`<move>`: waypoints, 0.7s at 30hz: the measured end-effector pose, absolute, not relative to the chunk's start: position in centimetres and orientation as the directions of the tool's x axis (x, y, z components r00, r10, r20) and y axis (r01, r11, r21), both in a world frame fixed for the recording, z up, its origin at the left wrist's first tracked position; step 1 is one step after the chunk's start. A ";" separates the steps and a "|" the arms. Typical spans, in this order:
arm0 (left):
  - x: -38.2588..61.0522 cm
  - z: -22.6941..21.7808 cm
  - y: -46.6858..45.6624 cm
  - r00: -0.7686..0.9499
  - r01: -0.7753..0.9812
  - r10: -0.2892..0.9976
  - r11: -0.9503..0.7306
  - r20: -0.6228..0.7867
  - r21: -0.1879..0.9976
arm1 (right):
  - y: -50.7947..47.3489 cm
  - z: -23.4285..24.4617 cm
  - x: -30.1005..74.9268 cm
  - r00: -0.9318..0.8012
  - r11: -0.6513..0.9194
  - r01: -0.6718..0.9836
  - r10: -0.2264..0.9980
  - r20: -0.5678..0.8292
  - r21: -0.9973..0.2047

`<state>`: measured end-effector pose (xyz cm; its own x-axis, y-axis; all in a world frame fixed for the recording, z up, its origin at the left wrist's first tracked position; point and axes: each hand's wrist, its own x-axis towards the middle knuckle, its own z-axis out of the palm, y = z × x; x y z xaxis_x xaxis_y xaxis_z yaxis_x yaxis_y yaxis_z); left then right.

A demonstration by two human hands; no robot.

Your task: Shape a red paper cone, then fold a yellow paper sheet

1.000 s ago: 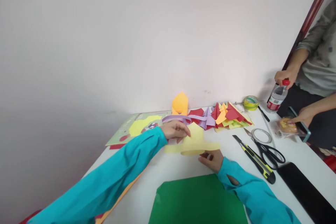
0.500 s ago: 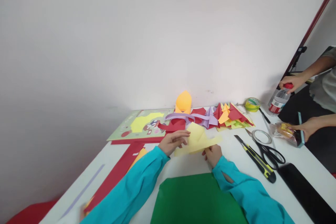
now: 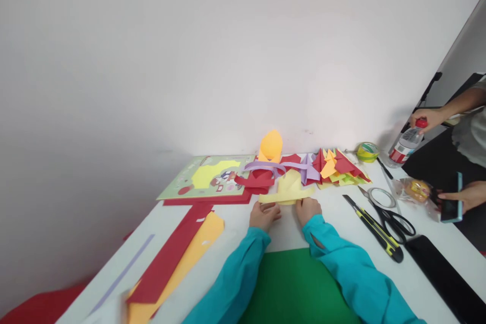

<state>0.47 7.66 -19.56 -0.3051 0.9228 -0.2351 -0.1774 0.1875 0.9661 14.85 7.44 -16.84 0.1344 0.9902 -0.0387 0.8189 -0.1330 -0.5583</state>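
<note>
Yellow paper [image 3: 291,187] with a tall flap and a long strip is near the middle of the surface [image 3: 216,283], closer to the back edge than the front. Behind it are a red loop [image 3: 256,180], a purple loop [image 3: 264,166] and an orange paper [image 3: 271,147], close to the back edge.

My left hand [image 3: 265,216] is at the left end of the strip, with its fingers bent, and I cannot tell if they hold it. My right hand [image 3: 309,210] has its fingers together at the strip's low edge, touching it; I cannot tell if they pinch it. A green sheet [image 3: 299,288] lies just in front of both hands.

Toward the back left corner lies a picture board [image 3: 180,186]. Near the left edge are a red strip [image 3: 170,255], an orange strip [image 3: 201,240] and a thin purple strip [image 3: 123,273].

Toward the back right corner are folded papers [image 3: 341,168] and green tape [image 3: 367,152]. Near the right edge lie a knife [image 3: 374,230], scissors [image 3: 380,210] and a black slab [image 3: 444,273]. Another person has one hand [image 3: 427,117] on a bottle [image 3: 405,148] and the other [image 3: 471,196] on a phone [image 3: 451,208], beside a bagged bun [image 3: 417,190].
</note>
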 end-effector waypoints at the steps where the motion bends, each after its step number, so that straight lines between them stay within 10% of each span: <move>1: 0.8 -19.6 7.9 -0.300 -0.196 0.921 0.196 -0.249 0.961 | 7.6 -16.6 14.7 0.156 -0.153 0.827 0.987 -0.041 -0.541; 21: 3.0 -19.8 11.1 -0.322 -0.403 0.877 0.212 -0.355 0.890 | 9.7 -16.1 14.3 0.202 -0.208 0.886 0.978 -0.060 -0.415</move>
